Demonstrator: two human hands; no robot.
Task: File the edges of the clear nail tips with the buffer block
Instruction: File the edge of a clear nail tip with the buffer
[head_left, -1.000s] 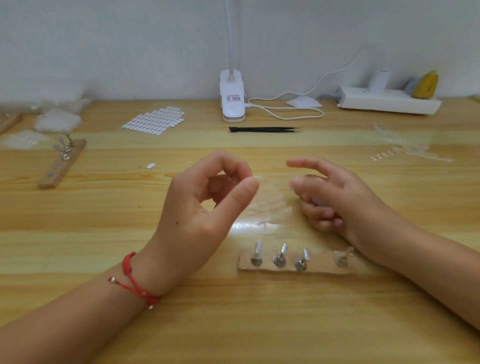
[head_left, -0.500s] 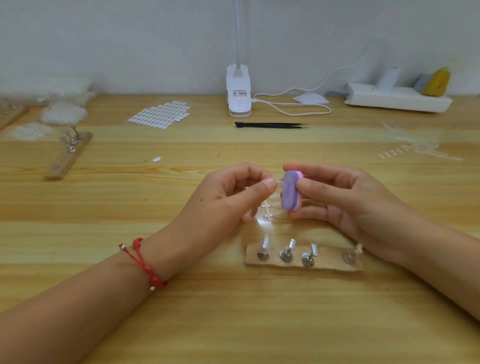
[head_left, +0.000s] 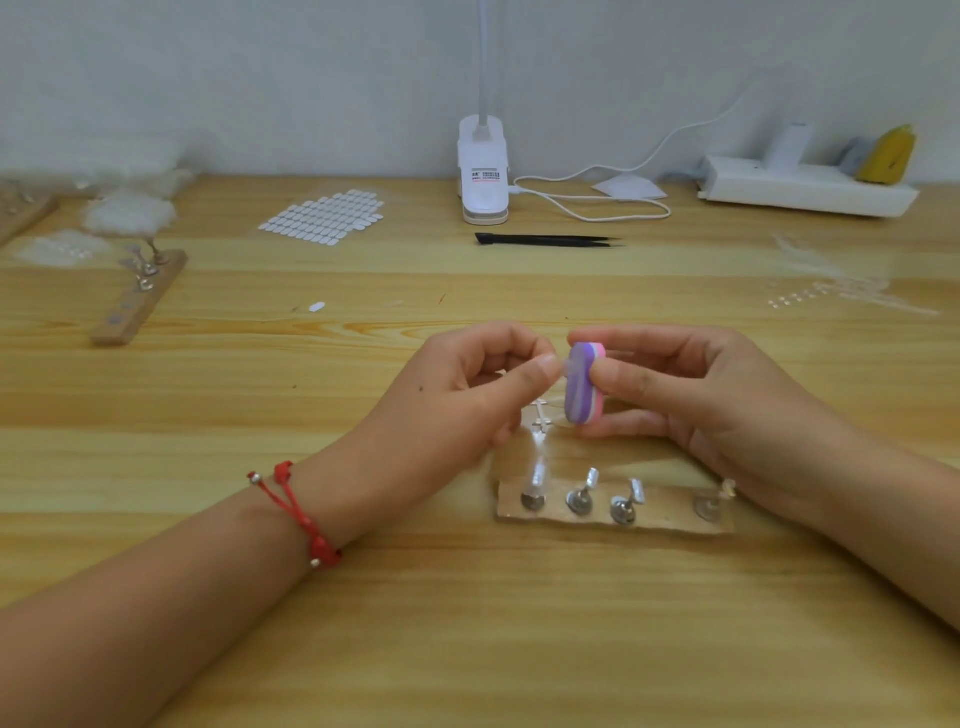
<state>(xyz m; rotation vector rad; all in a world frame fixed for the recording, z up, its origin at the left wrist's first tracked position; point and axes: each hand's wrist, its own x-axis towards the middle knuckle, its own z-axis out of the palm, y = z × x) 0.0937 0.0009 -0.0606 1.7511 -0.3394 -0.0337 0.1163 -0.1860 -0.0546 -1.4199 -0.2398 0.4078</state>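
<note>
Two hands meet over a wooden table: the right hand holds a purple and pink buffer block standing up between thumb and fingers, and the left hand, with a red string bracelet on its wrist, pinches a clear nail tip that touches the block and is hard to see. Just in front of the hands lies a wooden strip with small metal stands on it. Far back are a white lamp base, black tweezers, a sheet of nail tips and a white power strip.
</note>
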